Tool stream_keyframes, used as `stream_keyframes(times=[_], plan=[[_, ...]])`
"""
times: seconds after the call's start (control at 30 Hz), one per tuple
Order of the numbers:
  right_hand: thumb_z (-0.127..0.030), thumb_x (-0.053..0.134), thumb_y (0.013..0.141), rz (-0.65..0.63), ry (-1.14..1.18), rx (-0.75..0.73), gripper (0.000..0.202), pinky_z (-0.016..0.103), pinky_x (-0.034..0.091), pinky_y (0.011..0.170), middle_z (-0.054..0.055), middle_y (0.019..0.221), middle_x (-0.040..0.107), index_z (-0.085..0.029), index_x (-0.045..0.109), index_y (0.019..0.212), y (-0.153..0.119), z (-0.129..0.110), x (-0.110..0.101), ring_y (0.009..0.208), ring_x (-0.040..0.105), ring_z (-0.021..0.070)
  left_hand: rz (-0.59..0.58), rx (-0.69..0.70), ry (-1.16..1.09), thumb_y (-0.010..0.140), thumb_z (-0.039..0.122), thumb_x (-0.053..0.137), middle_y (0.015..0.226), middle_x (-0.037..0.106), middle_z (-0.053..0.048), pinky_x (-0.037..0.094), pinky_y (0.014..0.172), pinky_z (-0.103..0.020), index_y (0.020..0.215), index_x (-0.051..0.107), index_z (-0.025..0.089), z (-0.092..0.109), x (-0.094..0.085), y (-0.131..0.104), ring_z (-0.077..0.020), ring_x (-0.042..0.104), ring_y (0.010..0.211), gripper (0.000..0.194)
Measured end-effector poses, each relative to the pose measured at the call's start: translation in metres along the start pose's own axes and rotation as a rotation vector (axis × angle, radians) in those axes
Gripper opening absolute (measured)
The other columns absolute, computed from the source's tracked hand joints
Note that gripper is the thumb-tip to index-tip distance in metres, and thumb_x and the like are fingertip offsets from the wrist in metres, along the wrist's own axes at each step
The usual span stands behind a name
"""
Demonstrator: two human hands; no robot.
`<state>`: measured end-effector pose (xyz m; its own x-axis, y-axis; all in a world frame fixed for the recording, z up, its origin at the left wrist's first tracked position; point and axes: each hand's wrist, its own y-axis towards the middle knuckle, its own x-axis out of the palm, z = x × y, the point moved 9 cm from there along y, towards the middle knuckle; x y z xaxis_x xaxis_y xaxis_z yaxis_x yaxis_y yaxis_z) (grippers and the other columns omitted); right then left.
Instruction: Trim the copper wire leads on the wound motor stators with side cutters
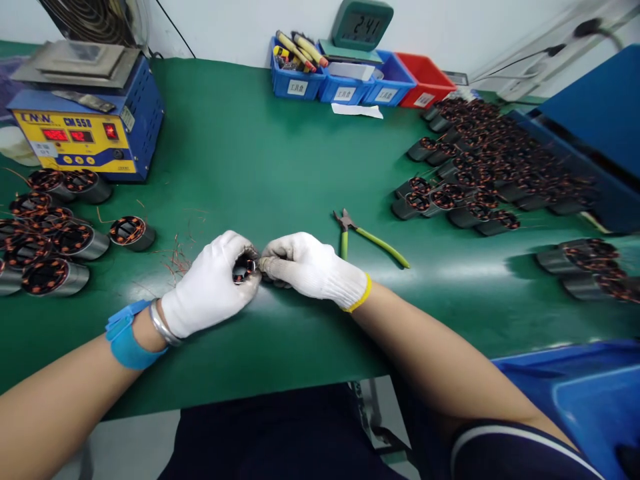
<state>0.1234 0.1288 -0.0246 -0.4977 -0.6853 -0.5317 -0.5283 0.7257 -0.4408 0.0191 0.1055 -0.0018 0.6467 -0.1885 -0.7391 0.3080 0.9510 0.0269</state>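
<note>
A small motor stator (244, 268) with dark windings is wrapped by the gloved fingers of my left hand (213, 283). At its right side, the gloved fingers of my right hand (310, 267) are pinched together against the rim; what they pinch is too small to make out. Green-handled cutters (377, 245) lie on the green table (220, 140) beyond my right hand, jaws pointing away. Loose copper wire scraps (177, 259) lie just left of my left hand. A single stator (133, 232) rests further left.
Several stators (57, 277) stand at the left below a blue and yellow device (85, 133). Many more fill the right side (470, 213). Blue bins (299, 85), a red bin (425, 80) and a clock (362, 25) line the back. A blue crate (595, 393) is at lower right.
</note>
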Motion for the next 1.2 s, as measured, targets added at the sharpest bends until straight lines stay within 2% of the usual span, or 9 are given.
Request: stream_keyframes(times=[0.1, 0.27, 0.43, 0.53, 0.7, 0.83, 1.0, 1.1, 1.2], plan=[[-0.036, 0.055, 0.083, -0.021, 0.037, 0.024, 0.023, 0.024, 0.032, 0.052, -0.002, 0.062, 0.062, -0.018, 0.065, 0.073, 0.001, 0.003, -0.001, 0.054, 0.049, 0.0093, -0.022, 0.013, 0.018, 0.072, 0.022, 0.059, 0.093, 0.057, -0.007, 0.049, 0.074, -0.038, 0.092, 0.052, 0.018, -0.002, 0.001, -0.002, -0.0232, 0.057, 0.084, 0.021], [-0.037, 0.057, 0.08, -0.005, 0.007, 0.019, 0.022, 0.024, 0.032, 0.051, -0.002, 0.064, 0.062, -0.019, 0.066, 0.072, 0.001, 0.003, -0.006, 0.055, 0.05, 0.0102, -0.025, 0.022, -0.02, 0.077, 0.03, 0.059, 0.09, 0.058, -0.006, 0.049, 0.075, -0.037, 0.088, 0.052, 0.019, -0.001, -0.001, -0.001, -0.0218, 0.057, 0.083, 0.017], [-0.035, 0.057, 0.08, 0.0, 0.006, -0.002, 0.021, 0.023, 0.032, 0.049, -0.003, 0.06, 0.06, -0.019, 0.064, 0.068, -0.001, 0.002, -0.006, 0.053, 0.049, 0.01, 0.019, 0.013, -0.018, 0.078, 0.023, 0.051, 0.089, 0.059, -0.006, 0.05, 0.077, -0.036, 0.085, 0.055, 0.02, 0.003, -0.002, -0.001, -0.0206, 0.058, 0.083, 0.009], [-0.036, 0.06, 0.081, -0.047, 0.191, 0.005, 0.021, 0.022, 0.038, 0.051, -0.002, 0.062, 0.062, -0.019, 0.063, 0.07, 0.001, 0.003, -0.003, 0.053, 0.051, 0.0101, 0.074, 0.016, -0.001, 0.075, 0.019, 0.05, 0.086, 0.058, -0.005, 0.049, 0.075, -0.035, 0.082, 0.054, 0.02, 0.005, -0.003, -0.002, -0.0202, 0.057, 0.081, 0.008], [-0.057, 0.053, 0.088, -0.235, 0.657, 0.185, 0.045, 0.024, 0.047, 0.05, 0.005, 0.065, 0.064, -0.017, 0.06, 0.068, 0.006, 0.01, 0.012, 0.051, 0.057, 0.0121, 0.13, -0.027, -0.005, 0.072, 0.017, 0.052, 0.081, 0.054, -0.003, 0.047, 0.069, -0.033, 0.079, 0.051, 0.021, 0.002, -0.005, -0.003, -0.0191, 0.054, 0.076, 0.007], [-0.04, 0.074, 0.076, -0.327, 0.633, 0.085, 0.027, 0.02, 0.05, 0.052, 0.0, 0.061, 0.063, -0.016, 0.062, 0.073, 0.009, 0.003, 0.02, 0.053, 0.06, 0.0105, 0.114, -0.045, -0.013, 0.071, 0.017, 0.052, 0.079, 0.051, -0.002, 0.046, 0.067, -0.034, 0.076, 0.049, 0.021, 0.002, -0.004, -0.001, -0.0186, 0.052, 0.073, 0.008], [-0.023, 0.062, 0.086, -0.24, 0.55, 0.029, 0.02, 0.021, 0.053, 0.052, 0.0, 0.056, 0.064, -0.015, 0.059, 0.067, 0.011, 0.005, 0.023, 0.051, 0.062, 0.0106, 0.096, -0.036, 0.0, 0.07, 0.017, 0.052, 0.079, 0.053, -0.003, 0.048, 0.068, -0.035, 0.076, 0.048, 0.021, 0.002, -0.003, 0.001, -0.0195, 0.054, 0.074, 0.008], [-0.02, 0.058, 0.087, -0.148, 0.474, -0.007, 0.014, 0.019, 0.053, 0.052, 0.0, 0.06, 0.066, -0.016, 0.061, 0.074, 0.011, 0.006, 0.019, 0.054, 0.064, 0.0107, 0.029, -0.066, -0.073, 0.069, 0.019, 0.057, 0.093, 0.06, -0.007, 0.051, 0.08, -0.04, 0.094, 0.053, 0.019, -0.008, -0.002, -0.001, -0.0229, 0.06, 0.086, 0.026], [-0.019, 0.058, 0.086, -0.091, 0.482, -0.064, 0.007, 0.019, 0.053, 0.054, 0.002, 0.068, 0.068, -0.015, 0.063, 0.083, 0.009, 0.004, 0.015, 0.058, 0.065, 0.0108, -0.023, -0.055, -0.338, 0.07, 0.024, 0.061, 0.13, 0.054, -0.014, 0.05, 0.095, -0.043, 0.128, 0.042, 0.018, -0.018, -0.007, -0.004, -0.0272, 0.058, 0.113, 0.062]])
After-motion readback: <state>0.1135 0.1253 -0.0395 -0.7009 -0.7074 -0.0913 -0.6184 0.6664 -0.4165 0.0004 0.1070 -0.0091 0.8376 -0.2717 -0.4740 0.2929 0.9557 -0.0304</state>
